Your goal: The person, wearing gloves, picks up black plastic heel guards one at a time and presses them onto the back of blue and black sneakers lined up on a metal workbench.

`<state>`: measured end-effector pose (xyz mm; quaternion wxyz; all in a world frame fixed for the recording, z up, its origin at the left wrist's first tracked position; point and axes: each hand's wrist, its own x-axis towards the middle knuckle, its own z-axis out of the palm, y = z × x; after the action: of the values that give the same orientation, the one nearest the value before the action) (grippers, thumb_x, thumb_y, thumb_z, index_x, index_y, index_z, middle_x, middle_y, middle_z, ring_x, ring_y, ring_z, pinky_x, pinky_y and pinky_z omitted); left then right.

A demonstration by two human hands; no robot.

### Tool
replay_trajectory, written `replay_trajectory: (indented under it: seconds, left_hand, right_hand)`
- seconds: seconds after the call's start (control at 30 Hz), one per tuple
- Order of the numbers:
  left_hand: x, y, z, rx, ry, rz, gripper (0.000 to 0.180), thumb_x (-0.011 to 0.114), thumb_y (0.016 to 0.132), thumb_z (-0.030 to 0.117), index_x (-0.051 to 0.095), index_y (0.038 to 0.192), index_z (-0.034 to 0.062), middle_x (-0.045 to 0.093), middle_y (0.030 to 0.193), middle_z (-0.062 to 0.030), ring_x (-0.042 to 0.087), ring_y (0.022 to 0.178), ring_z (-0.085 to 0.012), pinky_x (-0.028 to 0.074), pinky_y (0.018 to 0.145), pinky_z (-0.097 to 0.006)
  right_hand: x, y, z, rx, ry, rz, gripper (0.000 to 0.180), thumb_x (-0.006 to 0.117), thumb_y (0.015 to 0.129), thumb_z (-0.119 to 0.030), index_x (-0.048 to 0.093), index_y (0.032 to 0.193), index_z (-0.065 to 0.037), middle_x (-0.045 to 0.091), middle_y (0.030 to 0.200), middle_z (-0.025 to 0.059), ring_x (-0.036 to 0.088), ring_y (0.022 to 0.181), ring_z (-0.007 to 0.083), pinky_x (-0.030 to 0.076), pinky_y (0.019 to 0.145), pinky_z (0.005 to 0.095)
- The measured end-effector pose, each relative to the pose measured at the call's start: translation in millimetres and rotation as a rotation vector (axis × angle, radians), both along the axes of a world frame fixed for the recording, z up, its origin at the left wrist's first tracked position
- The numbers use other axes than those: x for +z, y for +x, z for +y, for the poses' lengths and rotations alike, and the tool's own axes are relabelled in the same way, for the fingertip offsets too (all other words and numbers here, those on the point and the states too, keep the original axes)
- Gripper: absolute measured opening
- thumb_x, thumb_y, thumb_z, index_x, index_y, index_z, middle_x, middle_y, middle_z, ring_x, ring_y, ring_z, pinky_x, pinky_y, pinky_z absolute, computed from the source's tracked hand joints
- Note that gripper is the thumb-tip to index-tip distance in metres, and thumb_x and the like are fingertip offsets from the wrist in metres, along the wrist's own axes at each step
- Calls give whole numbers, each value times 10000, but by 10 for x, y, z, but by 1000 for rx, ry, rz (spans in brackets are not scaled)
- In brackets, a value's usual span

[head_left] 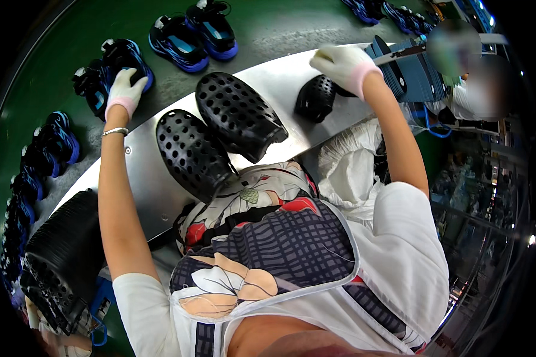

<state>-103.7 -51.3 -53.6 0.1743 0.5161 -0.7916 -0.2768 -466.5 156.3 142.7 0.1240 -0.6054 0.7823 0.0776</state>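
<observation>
On the green conveyor belt point(268, 30) beyond the metal shelf point(280, 74), a black and blue sports shoe point(125, 56) is touched by the left hand point(125, 89), which is covered by a white glove with a pink cuff. The gloved fingers are laid over the heel of this shoe; if it is really gripped cannot be told. The right hand point(342, 62), gloved in the same way, is closed on a small black perforated sole piece point(317, 98) at the shelf's far end. Two large black perforated shoe moulds point(220, 134) are lying side by side on the shelf. A stack of black ribbed trays point(62, 256) is seen at the lower left; its contents cannot be told. More blue shoes point(193, 33) are lined on the belt.
</observation>
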Motion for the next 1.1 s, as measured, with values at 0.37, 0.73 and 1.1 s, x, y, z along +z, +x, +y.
replay_trajectory:
  seconds: [0.37, 0.73, 1.1]
  left_hand:
    - [417, 123, 193, -58, -262, -189, 480, 590, 862, 343, 547, 1226, 34, 515, 1235, -176, 523, 1120, -359, 435, 946, -387]
    - [584, 130, 214, -96, -284, -11, 335, 611, 878, 248, 614, 1131, 29, 570, 1123, -133, 605, 879, -255, 488, 794, -321]
    - [627, 156, 323, -125, -156, 77, 313, 602, 876, 209, 611, 1124, 18, 580, 1068, -126, 600, 892, -254, 480, 781, -317]
  right_hand:
    - [-725, -71, 763, -171, -105, 10, 530, 708, 718, -445, 598, 1058, -53, 561, 1061, 161, 582, 981, 336, 479, 864, 364]
    - [-854, -129, 644, -298, -137, -70, 614, 727, 673, -436, 570, 1130, -58, 542, 1148, 161, 575, 1045, 318, 467, 914, 352]
    - [-763, -160, 728, -184, -114, -181, 565, 799, 611, -396, 544, 946, -20, 540, 967, 187, 563, 910, 347, 470, 821, 375]
